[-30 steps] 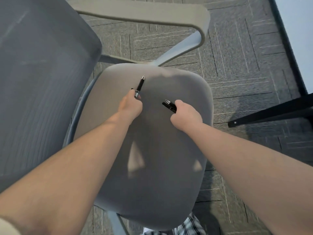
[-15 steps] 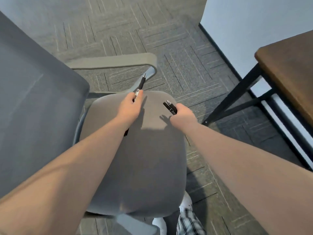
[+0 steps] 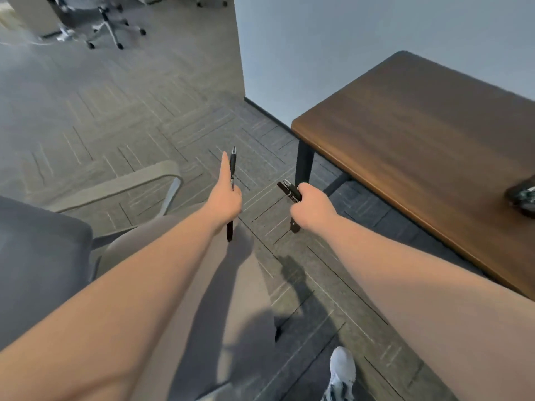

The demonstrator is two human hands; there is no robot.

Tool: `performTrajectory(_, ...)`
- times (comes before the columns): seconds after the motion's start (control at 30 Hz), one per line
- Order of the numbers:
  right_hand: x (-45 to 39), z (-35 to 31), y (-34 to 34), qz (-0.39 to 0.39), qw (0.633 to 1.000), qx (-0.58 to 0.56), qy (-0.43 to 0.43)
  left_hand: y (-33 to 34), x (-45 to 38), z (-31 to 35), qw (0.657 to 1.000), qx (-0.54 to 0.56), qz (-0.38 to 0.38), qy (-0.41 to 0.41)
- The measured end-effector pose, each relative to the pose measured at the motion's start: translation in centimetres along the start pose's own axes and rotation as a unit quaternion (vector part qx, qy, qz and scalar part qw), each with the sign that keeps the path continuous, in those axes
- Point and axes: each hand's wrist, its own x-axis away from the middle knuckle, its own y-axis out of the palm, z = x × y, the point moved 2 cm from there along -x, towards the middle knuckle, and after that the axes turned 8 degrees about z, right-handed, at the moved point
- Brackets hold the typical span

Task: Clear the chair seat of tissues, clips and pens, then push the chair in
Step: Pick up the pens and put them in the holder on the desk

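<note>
Gripped in the left hand (image 3: 224,199) near the middle of the frame is a black pen (image 3: 232,180), its silver tip pointing up the frame and its rear end showing below the palm; the index finger (image 3: 224,166) is laid straight along the barrel while the other fingers are curled around it. Right of centre, the right hand (image 3: 311,208) is closed in a fist on a bundle of black pens (image 3: 289,191), whose ends stick out toward the upper left above the knuckles, with another dark end showing just below the fist. How many pens are in the bundle cannot be told. Both hands are held apart over grey carpet (image 3: 115,117), between the chair and the table. The chair seat (image 3: 246,285) is seen in the lower middle, partly hidden by the left forearm, and nothing is seen lying on its visible part. An armrest (image 3: 115,183) is seen at middle left and the backrest (image 3: 37,256) at lower left. A brown table (image 3: 419,146) fills the right side, with a dark, blurred object (image 3: 522,195) at the right edge. A white shoe (image 3: 341,374) is seen at the bottom.
</note>
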Motion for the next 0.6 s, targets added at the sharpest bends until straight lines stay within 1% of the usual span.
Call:
performTrajectory(0.07, 0.2, 1.5, -2.6, 0.024, 1.0, -0.014, 0.016, 2.3, 0.4, 2.4, 0.999, 0.044, -0.023, -0.02)
performTrajectory(0.13, 0.3, 3.2, -5.3, 0.046, 0.998, -0.03, 0.028, 4.8, 0.6, 4.5, 0.999, 0.031, -0.039, -0.022)
performTrajectory(0.2, 0.3, 4.9, -8.2, 0.073, 0.995, -0.056, 0.048, 7.4, 0.9, 7.1, 0.999, -0.001, -0.039, -0.003)
performTrajectory(0.4, 0.3, 10.5, -17.7, 0.165, 0.97, -0.146, 0.1, 15.5, 3.2, 16.9, 0.994, -0.026, -0.057, 0.085)
performTrajectory(0.5, 0.3, 13.9, -22.7, 0.195, 0.961, -0.156, 0.116, 19.9, 4.3, 21.7, 0.992, 0.004, -0.081, 0.096)
performTrajectory(0.6, 0.1, 17.1, -27.1, 0.213, 0.957, -0.156, 0.122, 24.1, 5.4, 25.8, 0.986, -0.005, -0.114, 0.121)
